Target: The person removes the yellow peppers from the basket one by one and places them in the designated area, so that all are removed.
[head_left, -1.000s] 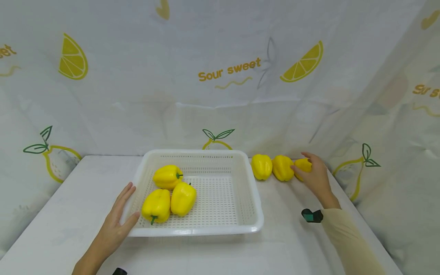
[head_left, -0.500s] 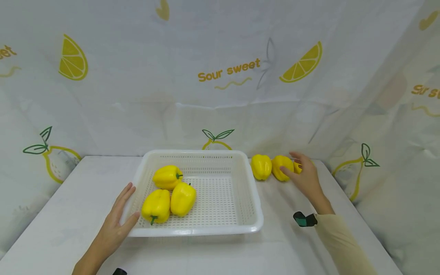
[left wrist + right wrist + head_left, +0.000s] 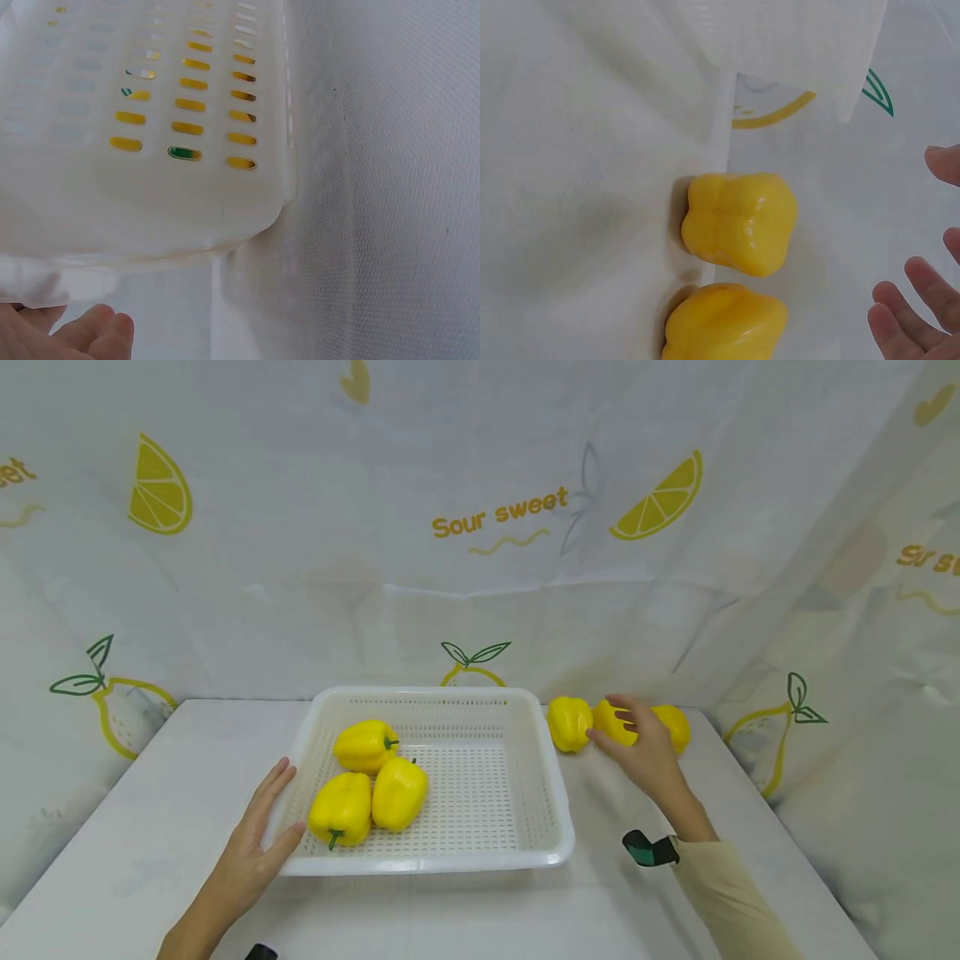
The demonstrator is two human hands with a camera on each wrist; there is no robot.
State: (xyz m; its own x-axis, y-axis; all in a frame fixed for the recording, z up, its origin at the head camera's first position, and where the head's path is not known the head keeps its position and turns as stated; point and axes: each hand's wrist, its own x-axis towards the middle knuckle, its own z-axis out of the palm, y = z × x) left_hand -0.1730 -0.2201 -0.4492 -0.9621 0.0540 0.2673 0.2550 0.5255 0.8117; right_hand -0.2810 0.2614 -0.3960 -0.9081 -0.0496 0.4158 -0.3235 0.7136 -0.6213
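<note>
My left hand (image 3: 247, 852) lies against the left side of a white perforated plastic basket (image 3: 427, 865), fingers extended along its rim. In the left wrist view, its fingertips (image 3: 111, 337) show under the basket's rim. Three yellow bell peppers with green stems sit in the basket's left half, one of them the front-left pepper (image 3: 341, 810). Over the row of peppers right of the basket, my right hand (image 3: 648, 756) hovers with fingers spread and nothing in them. It partly covers the middle pepper (image 3: 609, 720); beside that are the left pepper (image 3: 569, 724) and the right pepper (image 3: 672, 728).
The white-covered table (image 3: 480, 914) meets a white curtain (image 3: 300, 610) printed with lemons right behind the basket and the pepper row. Another stretch of the curtain borders the right side. The basket stands between the left hand and the row.
My right hand has moved left from the rightmost pepper, across the middle one, toward the left pepper. The right pepper has come into fuller view. My left hand and the basket have stayed put.
</note>
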